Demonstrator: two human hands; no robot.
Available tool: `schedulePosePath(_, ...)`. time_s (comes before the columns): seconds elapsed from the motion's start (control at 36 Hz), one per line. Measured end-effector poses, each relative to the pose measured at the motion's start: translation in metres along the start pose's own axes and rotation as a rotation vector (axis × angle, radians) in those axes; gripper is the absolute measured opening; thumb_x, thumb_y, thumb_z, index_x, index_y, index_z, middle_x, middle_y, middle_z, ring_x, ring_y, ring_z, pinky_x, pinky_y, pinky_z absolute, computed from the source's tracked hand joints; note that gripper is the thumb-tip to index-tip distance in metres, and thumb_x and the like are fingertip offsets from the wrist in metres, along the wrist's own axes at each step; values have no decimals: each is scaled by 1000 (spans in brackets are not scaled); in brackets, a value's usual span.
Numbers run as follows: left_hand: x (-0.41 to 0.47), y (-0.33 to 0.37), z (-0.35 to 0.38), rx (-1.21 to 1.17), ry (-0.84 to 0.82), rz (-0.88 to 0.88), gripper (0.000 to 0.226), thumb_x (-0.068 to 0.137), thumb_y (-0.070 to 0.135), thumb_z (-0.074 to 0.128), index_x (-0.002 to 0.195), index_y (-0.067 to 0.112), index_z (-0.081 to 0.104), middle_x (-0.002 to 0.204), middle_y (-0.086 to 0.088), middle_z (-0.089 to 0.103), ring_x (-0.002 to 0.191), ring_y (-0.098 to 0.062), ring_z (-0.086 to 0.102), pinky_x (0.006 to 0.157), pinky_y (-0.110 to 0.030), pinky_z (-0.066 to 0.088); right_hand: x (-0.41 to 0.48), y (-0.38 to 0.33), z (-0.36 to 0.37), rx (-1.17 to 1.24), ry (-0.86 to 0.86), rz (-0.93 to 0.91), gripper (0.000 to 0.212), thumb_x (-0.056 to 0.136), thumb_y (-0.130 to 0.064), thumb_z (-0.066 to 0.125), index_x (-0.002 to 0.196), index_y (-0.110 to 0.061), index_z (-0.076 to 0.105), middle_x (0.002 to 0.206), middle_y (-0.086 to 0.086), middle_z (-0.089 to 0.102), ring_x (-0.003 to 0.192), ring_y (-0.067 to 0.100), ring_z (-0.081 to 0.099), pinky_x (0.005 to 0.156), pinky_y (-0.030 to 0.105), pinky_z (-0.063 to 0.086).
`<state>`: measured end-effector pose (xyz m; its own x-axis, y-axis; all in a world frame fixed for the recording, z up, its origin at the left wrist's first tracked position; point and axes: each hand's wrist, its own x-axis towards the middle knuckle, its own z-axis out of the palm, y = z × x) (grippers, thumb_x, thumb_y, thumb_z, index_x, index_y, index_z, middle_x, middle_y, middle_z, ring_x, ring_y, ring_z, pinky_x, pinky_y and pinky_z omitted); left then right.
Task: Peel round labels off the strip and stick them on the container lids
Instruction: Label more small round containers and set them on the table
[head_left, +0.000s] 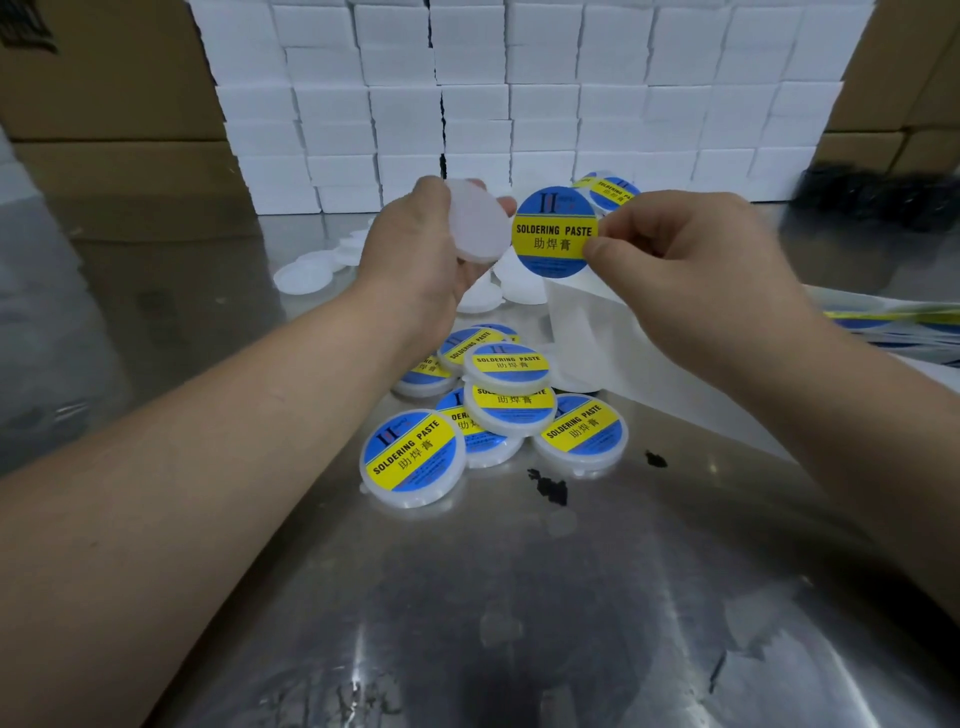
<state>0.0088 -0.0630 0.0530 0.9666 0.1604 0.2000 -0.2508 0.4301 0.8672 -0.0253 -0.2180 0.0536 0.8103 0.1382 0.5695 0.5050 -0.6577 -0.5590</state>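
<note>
My left hand (415, 244) grips a plain white round lid (480, 221), held up above the table and tilted. Just right of it, my right hand (685, 270) pinches the right edge of a round blue-and-yellow "SOLDERING PASTE" label (553, 231) between thumb and forefinger. The label hangs in the air, facing me, a small gap away from the lid. Below my right hand the white backing strip (597, 332) trails down to the table. More labels on the strip (610, 192) show behind my right fingers.
A pile of labelled lids (498, 400) lies on the steel table (519, 597) under my hands. Unlabelled white lids (306, 275) lie farther back. A wall of white boxes (519, 104) stands behind, with cardboard cartons at both sides. More label strips (893, 325) lie at the right.
</note>
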Motion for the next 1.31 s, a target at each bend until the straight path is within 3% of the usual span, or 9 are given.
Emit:
schedulePosePath(0.14,-3,-1,5,140,-100,8,24,96,15,34,92,19,57,86,-6,70,68,-20,69,59,-33,57,-1,-1,0,24,14,-21,25,85,-25,54,61,-33,54,49,-21,53,49,-2,46,47,19,34)
schedulePosePath(0.22,-4,-3,4,132,-114,-4,25,99,15,32,98,24,55,113,-12,61,75,-21,67,57,-28,55,0,-3,-1,95,44,-30,26,85,-21,54,61,-33,55,50,-12,53,50,0,46,46,14,33)
schedulePosePath(0.28,-4,-2,3,91,-136,-16,26,100,15,31,102,24,55,119,-13,58,79,-22,67,59,-28,55,0,-3,-1,135,46,-19,27,85,-21,54,61,-34,56,48,-13,53,47,0,45,44,12,32)
schedulePosePath(0.44,-6,-5,2,16,-265,-96,20,98,17,37,105,17,56,101,-12,64,82,-27,66,76,-39,56,-1,-3,1,149,19,-1,28,84,-20,55,59,-32,56,47,-14,53,50,0,46,44,11,33)
schedulePosePath(0.53,-8,-3,3,-39,-299,-132,21,95,22,39,107,12,53,96,-14,63,80,-28,65,74,-39,55,-1,-4,1,142,-2,8,28,85,-20,55,59,-31,56,48,-20,53,49,-1,46,44,10,32)
schedulePosePath(0.72,-13,-5,4,-58,-376,-125,16,92,20,43,96,14,57,73,-6,67,66,-22,66,64,-32,57,-2,-6,1,130,-15,26,25,85,-22,56,61,-30,59,57,-3,56,48,-1,45,43,10,32)
schedulePosePath(0.94,-13,-8,3,-44,-411,-94,17,95,15,42,100,13,58,76,-6,70,71,-22,68,64,-35,57,-1,-5,0,133,12,55,28,85,-23,56,58,-30,59,64,11,62,41,2,42,38,13,31)
schedulePosePath(1.06,-13,-10,3,-7,-431,-72,17,95,11,43,98,16,59,76,-2,71,71,-21,69,65,-33,56,-1,-4,-1,142,24,64,32,84,-22,56,53,-30,58,54,3,55,37,3,40,37,13,30)
schedulePosePath(1.31,-14,-11,4,45,-444,-41,18,93,7,47,99,19,59,77,0,70,73,-19,69,66,-33,57,-1,-4,1,109,24,74,32,84,-23,55,53,-29,58,55,6,56,40,3,42,38,14,31)
